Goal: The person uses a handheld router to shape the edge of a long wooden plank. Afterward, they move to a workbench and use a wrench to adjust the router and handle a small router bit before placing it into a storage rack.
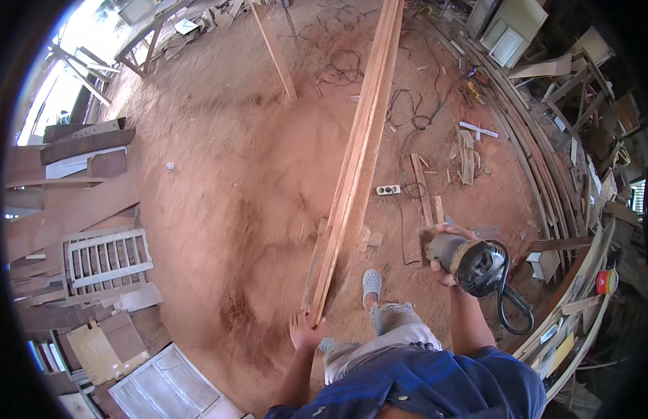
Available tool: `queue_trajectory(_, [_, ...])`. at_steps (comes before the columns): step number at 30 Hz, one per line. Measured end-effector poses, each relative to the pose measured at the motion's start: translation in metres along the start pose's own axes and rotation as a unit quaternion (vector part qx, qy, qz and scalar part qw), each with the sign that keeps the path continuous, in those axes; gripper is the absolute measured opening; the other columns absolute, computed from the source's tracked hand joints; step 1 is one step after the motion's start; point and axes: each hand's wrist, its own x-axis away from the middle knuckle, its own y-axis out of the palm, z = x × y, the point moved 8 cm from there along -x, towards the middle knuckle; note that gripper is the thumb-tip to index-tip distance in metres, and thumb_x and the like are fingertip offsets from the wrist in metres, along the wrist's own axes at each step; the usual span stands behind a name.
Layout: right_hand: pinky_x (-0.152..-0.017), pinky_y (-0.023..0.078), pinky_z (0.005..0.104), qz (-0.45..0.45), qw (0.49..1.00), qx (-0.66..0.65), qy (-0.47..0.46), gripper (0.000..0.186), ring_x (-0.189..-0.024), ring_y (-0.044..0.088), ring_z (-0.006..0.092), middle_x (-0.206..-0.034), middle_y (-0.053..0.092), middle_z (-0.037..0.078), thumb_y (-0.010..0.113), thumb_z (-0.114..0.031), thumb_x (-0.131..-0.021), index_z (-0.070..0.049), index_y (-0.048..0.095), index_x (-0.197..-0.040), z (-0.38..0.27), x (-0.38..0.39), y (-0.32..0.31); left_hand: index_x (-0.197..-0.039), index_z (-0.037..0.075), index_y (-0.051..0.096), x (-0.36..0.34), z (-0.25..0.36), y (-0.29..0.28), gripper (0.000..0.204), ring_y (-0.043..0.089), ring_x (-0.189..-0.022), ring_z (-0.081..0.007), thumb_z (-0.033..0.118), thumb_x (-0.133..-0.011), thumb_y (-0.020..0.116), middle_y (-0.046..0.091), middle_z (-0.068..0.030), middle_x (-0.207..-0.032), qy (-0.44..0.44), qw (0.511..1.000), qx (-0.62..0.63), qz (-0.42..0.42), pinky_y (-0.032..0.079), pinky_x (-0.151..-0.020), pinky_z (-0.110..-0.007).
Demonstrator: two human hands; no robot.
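Head view: the long reddish-brown wooden beam (355, 167) runs from the top of the view down to the person, its near end beside the legs; what carries it cannot be told. The black-and-grey corded power tool (467, 262) is off to the right of the beam, well apart from it. To handle this well, I would judge, the left hand (306, 334) should steady the beam's end so it neither rolls nor slides, and should move well back before any working part of the tool comes near. The loose black cord (507, 260) would best hang outside the right arm, away from the wood, and the grey perforated clog (372, 281), close beside the beam, calls for careful footing.

As for pose, the left forearm rises from the lower edge and the hand grips the near end, fingers over its left side and thumb toward the right. The right arm reaches forward and out to the right; the right hand (445, 274) is wrapped round the tool's body, its fingers closed on it and partly hidden behind it. The tool is held tilted above the reddish, dusty floor (219, 174).
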Motion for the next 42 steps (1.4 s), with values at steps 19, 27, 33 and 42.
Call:
queue_trajectory(19, [-0.097, 0.055, 0.0459, -0.034, 0.998, 0.049, -0.016, 0.077, -0.114, 0.066, 0.0303, -0.126, 0.059, 0.015, 0.084, -0.034, -0.083, -0.003, 0.041, -0.139, -0.036, 0.010, 0.049, -0.115, -0.001, 0.059, -0.150, 0.089, 0.064, 0.042, 0.054, -0.120, -0.0458, 0.028, -0.089, 0.074, 0.060, -0.0246, -0.121, 0.054, 0.997, -0.003, 0.059, 0.048, -0.103, -0.054])
queue_trajectory(27, [-0.101, 0.051, 0.0426, 0.007, 1.000, -0.005, -0.007, 0.089, -0.116, 0.064, 0.0251, -0.127, 0.061, 0.011, 0.091, -0.029, -0.070, -0.010, 0.040, -0.140, -0.064, 0.070, 0.066, -0.124, -0.003, 0.065, -0.145, 0.031, 0.059, 0.055, 0.062, -0.117, -0.0397, 0.040, -0.092, 0.077, 0.066, -0.0222, -0.121, 0.009, 0.987, 0.159, -0.033, 0.051, -0.103, -0.048])
queue_trajectory(33, [-0.105, 0.046, 0.0414, 0.006, 0.998, 0.059, 0.007, 0.079, -0.122, 0.058, 0.0250, -0.130, 0.058, 0.012, 0.084, -0.030, -0.077, -0.006, 0.043, -0.140, -0.119, 0.124, 0.082, -0.121, -0.003, 0.069, -0.027, -0.064, 0.032, 0.053, 0.074, -0.101, -0.0293, 0.037, -0.089, 0.082, 0.074, -0.0186, -0.113, 0.000, 0.968, 0.238, -0.080, 0.059, -0.089, -0.039])
queue_trajectory(42, [-0.101, 0.049, 0.0422, -0.030, 0.985, 0.170, 0.022, 0.075, -0.118, 0.061, 0.0268, -0.126, 0.060, 0.012, 0.083, -0.023, -0.073, -0.006, 0.048, -0.137, -0.229, 0.211, 0.146, -0.124, -0.003, 0.068, 0.162, -0.211, 0.030, 0.065, 0.075, -0.100, -0.0254, 0.040, -0.080, 0.088, 0.076, -0.0175, -0.111, -0.072, 0.927, 0.207, -0.305, 0.059, -0.090, -0.038])
